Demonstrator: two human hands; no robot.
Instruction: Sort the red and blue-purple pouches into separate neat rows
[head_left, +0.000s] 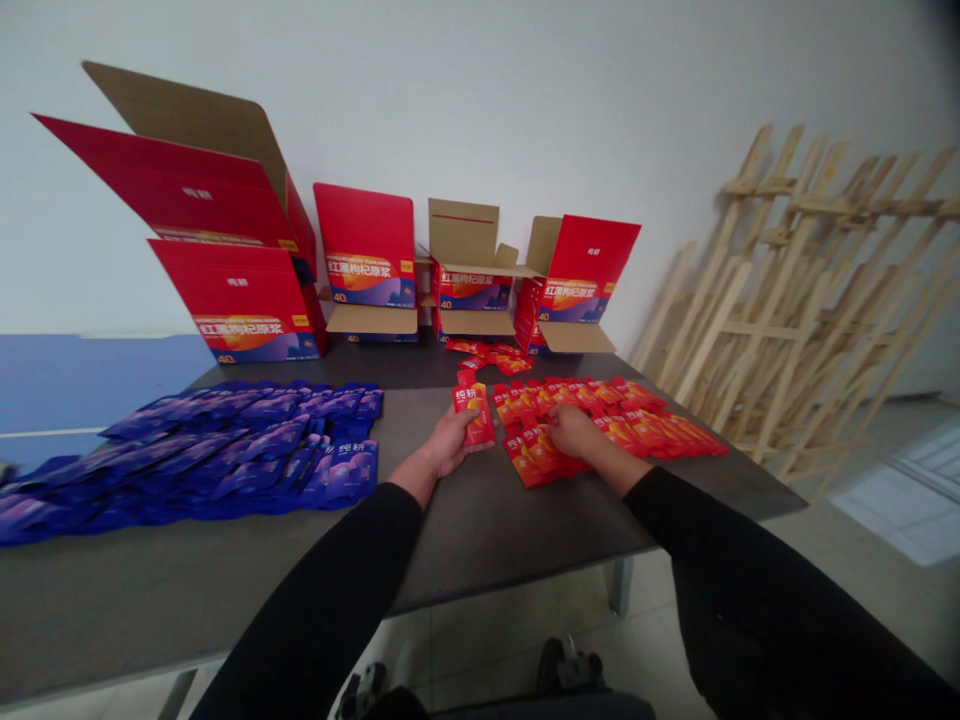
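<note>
My left hand (448,443) is closed round a red drink pouch (469,398), held upright above the table with its printed front facing me. To the right, overlapping rows of red pouches (637,425) lie on the table. My right hand (574,434) is at the left part of these rows, its fingers curled together on a pouch there; the fingertips are partly hidden. Left of my left hand, blue-purple pouches (255,450) lie in overlapping, heaped rows.
Open red cartons (365,245) stand along the back of the dark table (450,560), flaps up or folded out. A few loose red pouches (491,357) lie before them. Wooden easels (795,300) lean against the wall at right. A white wall (480,100) rises behind.
</note>
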